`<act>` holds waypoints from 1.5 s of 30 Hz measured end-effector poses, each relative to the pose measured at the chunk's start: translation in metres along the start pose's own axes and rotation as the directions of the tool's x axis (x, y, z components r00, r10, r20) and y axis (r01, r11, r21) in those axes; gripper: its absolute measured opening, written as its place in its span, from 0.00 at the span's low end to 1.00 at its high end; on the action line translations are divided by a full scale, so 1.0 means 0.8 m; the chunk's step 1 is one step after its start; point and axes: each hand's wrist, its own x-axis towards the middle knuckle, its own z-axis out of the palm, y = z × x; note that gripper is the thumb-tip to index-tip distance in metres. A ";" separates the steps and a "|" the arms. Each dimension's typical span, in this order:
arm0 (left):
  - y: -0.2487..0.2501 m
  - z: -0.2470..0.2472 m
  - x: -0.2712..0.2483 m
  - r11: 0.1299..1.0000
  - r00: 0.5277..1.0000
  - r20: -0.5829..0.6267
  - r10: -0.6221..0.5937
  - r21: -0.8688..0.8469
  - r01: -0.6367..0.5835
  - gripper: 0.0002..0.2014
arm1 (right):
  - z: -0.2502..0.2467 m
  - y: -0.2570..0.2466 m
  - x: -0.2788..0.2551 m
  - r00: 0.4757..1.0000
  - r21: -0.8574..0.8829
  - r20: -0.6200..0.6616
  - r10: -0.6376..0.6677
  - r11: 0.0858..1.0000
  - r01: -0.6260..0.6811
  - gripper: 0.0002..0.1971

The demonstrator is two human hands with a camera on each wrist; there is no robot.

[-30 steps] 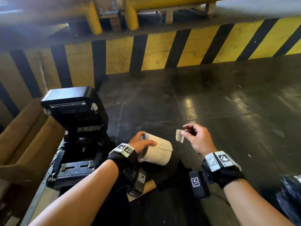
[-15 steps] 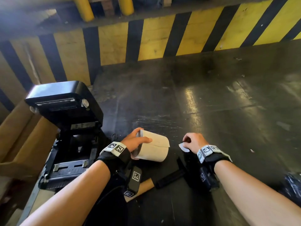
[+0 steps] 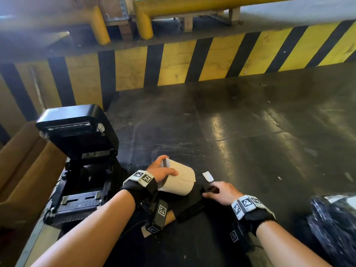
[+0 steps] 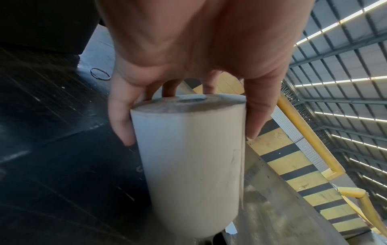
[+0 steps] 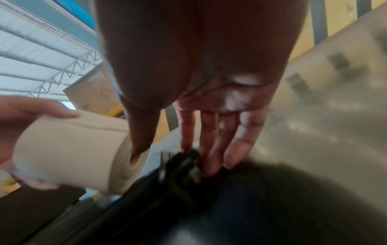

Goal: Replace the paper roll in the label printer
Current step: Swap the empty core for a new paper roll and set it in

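The black label printer (image 3: 77, 160) stands at the left with its lid raised and its paper bay showing. My left hand (image 3: 163, 170) grips one end of a beige paper roll (image 3: 179, 182), thumb and fingers (image 4: 121, 122) curled round it; the roll (image 4: 192, 165) hangs just above the dark floor. My right hand (image 3: 212, 190) is open, and its straight fingers (image 5: 209, 149) touch the end of a black bar (image 3: 190, 211) that lies below the roll (image 5: 73, 152). A small white paper scrap (image 3: 208, 176) lies on the floor beside that hand.
A tan cardboard tube (image 3: 170, 218) lies at the bar's left end under my left wrist. A yellow-and-black striped barrier (image 3: 212, 60) closes the back. A cardboard box (image 3: 23, 170) flanks the printer. A black plastic bag (image 3: 335, 224) sits at the right. A rubber band (image 4: 100, 74) lies on the floor.
My right hand dropped from chest height to the floor, let go of the white scrap, opened, and now touches the black bar. The left hand keeps its hold on the roll.
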 end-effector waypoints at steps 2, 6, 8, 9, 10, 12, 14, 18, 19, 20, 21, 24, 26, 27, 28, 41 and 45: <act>0.003 0.004 -0.004 1.000 0.999 -0.039 0.021 0.003 -0.021 0.31 | 0.013 0.003 -0.007 0.999 0.052 -0.030 -0.019 0.998 0.021 0.23; 0.008 0.013 -0.006 0.998 0.993 -0.105 0.059 0.006 -0.059 0.31 | 0.022 0.002 -0.019 0.994 0.133 -0.112 -0.007 0.991 0.022 0.18; 0.008 0.012 -0.009 0.996 0.990 -0.114 0.082 -0.014 -0.084 0.32 | 0.019 0.006 -0.023 0.993 0.203 -0.113 0.024 0.979 0.000 0.16; 0.009 0.010 -0.012 0.995 0.989 -0.115 0.092 -0.030 -0.096 0.32 | 0.015 0.009 -0.026 0.992 0.234 -0.119 0.041 0.972 -0.012 0.14; 0.011 0.006 -0.014 0.992 0.988 -0.117 0.104 -0.052 -0.111 0.32 | 0.011 0.013 -0.028 0.989 0.263 -0.135 0.053 0.965 -0.016 0.11; 0.015 -0.004 -0.020 0.983 0.983 -0.125 0.134 -0.105 -0.148 0.31 | -0.002 0.019 -0.031 0.981 0.307 -0.182 0.070 0.952 -0.011 0.11; 0.021 -0.018 -0.027 0.969 0.977 -0.149 0.153 -0.173 -0.179 0.29 | -0.024 0.018 -0.036 0.961 0.332 -0.266 0.076 0.943 0.018 0.09; 0.034 -0.051 -0.043 0.903 0.977 -0.158 0.145 -0.383 -0.196 0.25 | -0.084 0.004 -0.045 0.856 0.391 -0.511 0.083 0.909 0.145 0.18; 0.038 -0.059 -0.048 0.877 0.974 -0.160 0.160 -0.430 -0.214 0.25 | -0.100 -0.002 -0.048 0.822 0.399 -0.564 0.082 0.898 0.184 0.17; 0.043 -0.067 -0.053 0.851 0.970 -0.165 0.181 -0.468 -0.239 0.25 | -0.115 -0.011 -0.050 0.790 0.407 -0.607 0.081 0.886 0.222 0.16; 0.048 -0.074 -0.058 0.826 0.963 -0.170 0.210 -0.497 -0.268 0.25 | -0.130 -0.021 -0.053 0.759 0.412 -0.648 0.073 0.871 0.268 0.14; 0.063 -0.091 -0.077 0.761 0.945 -0.153 0.290 -0.562 -0.325 0.30 | -0.168 -0.054 -0.066 0.673 0.413 -0.739 0.033 0.812 0.413 0.07; 0.070 -0.102 -0.089 0.719 0.931 -0.139 0.338 -0.600 -0.351 0.30 | -0.184 -0.076 -0.073 0.630 0.401 -0.776 0.008 0.778 0.484 0.07; 0.072 -0.107 -0.095 0.690 0.923 -0.134 0.360 -0.628 -0.360 0.29 | -0.189 -0.087 -0.076 0.613 0.396 -0.790 -0.002 0.761 0.513 0.07; 0.073 -0.111 -0.099 0.661 0.916 -0.124 0.381 -0.656 -0.364 0.28 | -0.193 -0.097 -0.079 0.600 0.394 -0.800 -0.013 0.743 0.541 0.08; 0.072 -0.136 -0.125 0.531 0.869 -0.077 0.489 -0.764 -0.367 0.28 | -0.194 -0.165 -0.106 0.549 0.305 -0.821 -0.158 0.691 0.655 0.08; 0.070 -0.132 -0.123 0.540 0.876 -0.048 0.480 -0.771 -0.338 0.29 | -0.194 -0.174 -0.115 0.513 0.230 -0.834 -0.204 0.717 0.658 0.12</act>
